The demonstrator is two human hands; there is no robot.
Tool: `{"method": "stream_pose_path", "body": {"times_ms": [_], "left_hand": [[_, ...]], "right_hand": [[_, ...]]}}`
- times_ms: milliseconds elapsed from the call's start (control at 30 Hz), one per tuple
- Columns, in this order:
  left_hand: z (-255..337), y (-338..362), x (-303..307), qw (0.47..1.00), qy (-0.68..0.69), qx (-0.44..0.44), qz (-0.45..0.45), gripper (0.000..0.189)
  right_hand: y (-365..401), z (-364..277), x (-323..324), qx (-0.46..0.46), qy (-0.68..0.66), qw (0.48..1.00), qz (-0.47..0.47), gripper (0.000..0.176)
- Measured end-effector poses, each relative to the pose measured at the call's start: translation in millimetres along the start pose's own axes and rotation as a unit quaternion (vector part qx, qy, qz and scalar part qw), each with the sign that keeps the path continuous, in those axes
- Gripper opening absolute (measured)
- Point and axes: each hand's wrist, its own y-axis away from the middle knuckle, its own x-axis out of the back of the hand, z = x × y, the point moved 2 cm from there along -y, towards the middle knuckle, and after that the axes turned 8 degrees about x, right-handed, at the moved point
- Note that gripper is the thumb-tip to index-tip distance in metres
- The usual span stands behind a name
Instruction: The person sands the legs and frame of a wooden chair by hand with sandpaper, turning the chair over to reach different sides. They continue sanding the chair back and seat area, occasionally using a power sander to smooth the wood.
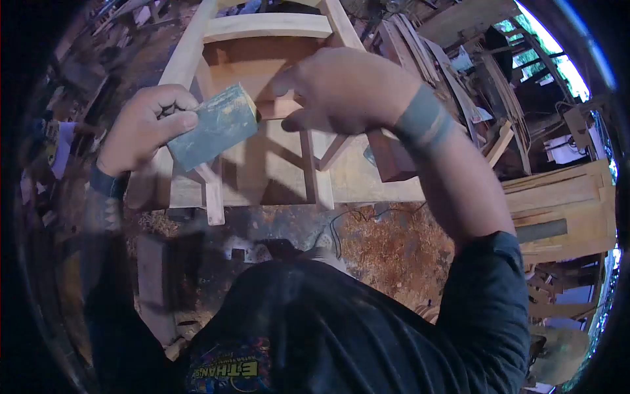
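Observation:
Between the thumb and curled fingers of my left hand (147, 125) is a folded dark grey-green sheet (216, 128), which looks like sandpaper, with pale dust on its face. My right hand (348, 92) hovers just right of the sheet, thumb and fingertips apart and nothing seen between them. Both hands are above a pale wooden frame (269, 26), which looks like a piece of furniture with slats and a reddish-brown panel. Part of the frame is hidden behind my hands and the sheet.
A reddish wooden block (394, 157) lies on the work surface below my right wrist. Long boards (453, 79) lean at the upper right, and a pale panel (558, 210) stands at the right. A thin cable (338, 230) crosses the stained floor (400, 249).

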Motion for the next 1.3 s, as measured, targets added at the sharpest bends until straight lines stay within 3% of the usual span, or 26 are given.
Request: {"method": "stream_pose_path", "body": {"times_ms": [67, 167, 267, 367, 400, 433, 467, 500, 600, 700, 767, 867, 967, 1067, 1100, 1200, 1233, 1300], "left_hand": [[-2.3, -1.2, -1.0, 1.000, 0.004, 0.006, 0.009, 0.029], [2.0, 2.1, -0.5, 0.999, 0.026, 0.003, 0.021, 0.019], [-4.2, 0.3, 2.8, 0.999, -0.028, 0.000, 0.044, 0.019], [6.2, -1.5, -0.4, 0.998, 0.028, 0.061, -0.008, 0.021], [19.0, -0.7, -1.7, 0.994, 0.048, 0.092, -0.031, 0.022], [39.9, 4.5, -5.2, 0.993, -0.021, 0.104, -0.056, 0.021], [71.0, 15.0, -16.5, 0.986, -0.162, 0.024, -0.030, 0.021], [94.9, 27.0, -34.0, 0.952, -0.300, -0.054, -0.007, 0.022], [105.0, 59.6, -108.0, 0.936, -0.334, -0.104, 0.029, 0.016], [81.0, 75.9, -201.7, 0.910, -0.377, -0.158, 0.067, 0.014], [25.4, 58.8, -269.4, 0.930, -0.342, -0.104, 0.086, 0.017], [-89.4, 6.5, -388.6, 0.974, -0.191, 0.076, 0.090, 0.021], [-150.0, -65.1, -455.6, 0.969, 0.024, 0.247, -0.004, 0.021], [-154.8, -99.4, -473.0, 0.969, -0.018, 0.169, 0.177, 0.014], [-146.0, -102.3, -471.7, 0.960, 0.020, 0.236, 0.150, 0.010], [-154.1, -90.6, -490.6, 0.940, -0.005, 0.135, 0.314, 0.016], [-151.0, -82.0, -497.8, 0.888, 0.055, 0.220, 0.399, 0.034], [-130.3, -66.4, -481.7, 0.868, 0.090, 0.369, 0.321, 0.044]], "right_hand": [[-0.7, 49.7, -9.0, 0.104, -0.067, 0.992, 0.035, 0.051], [-9.6, 142.2, -30.8, 0.068, -0.023, 0.996, 0.045, 0.056], [-37.5, 204.1, -65.1, -0.066, -0.123, 0.986, 0.094, 0.067], [-50.7, 205.2, -98.8, -0.125, 0.016, 0.970, 0.207, 0.065], [-44.8, 192.7, -93.4, -0.128, 0.028, 0.975, 0.177, 0.064], [-38.6, 181.1, -85.0, -0.128, 0.042, 0.980, 0.147, 0.063], [-37.1, 174.4, -81.2, -0.126, 0.058, 0.984, 0.115, 0.062], [-37.9, 184.9, -90.7, -0.027, 0.082, 0.978, 0.189, 0.062], [-37.3, 185.5, -91.3, 0.016, -0.066, 0.991, 0.113, 0.065], [-39.6, 183.9, -97.3, 0.050, -0.035, 0.989, 0.132, 0.066], [-34.3, 182.9, -95.9, 0.047, -0.070, 0.988, 0.130, 0.065], [-31.8, 182.4, -90.1, 0.033, -0.156, 0.979, 0.130, 0.063], [-26.7, 176.9, -95.7, 0.020, -0.176, 0.976, 0.126, 0.063], [-28.3, 171.7, -92.2, 0.001, -0.211, 0.971, 0.113, 0.064], [-30.4, 174.4, -94.6, -0.015, -0.227, 0.968, 0.104, 0.065], [-35.2, 189.8, -103.2, 0.004, -0.244, 0.966, 0.089, 0.056], [-35.8, 192.1, -102.4, 0.016, -0.249, 0.964, 0.092, 0.052], [-34.4, 193.5, -101.3, 0.031, -0.252, 0.962, 0.101, 0.047]]}}
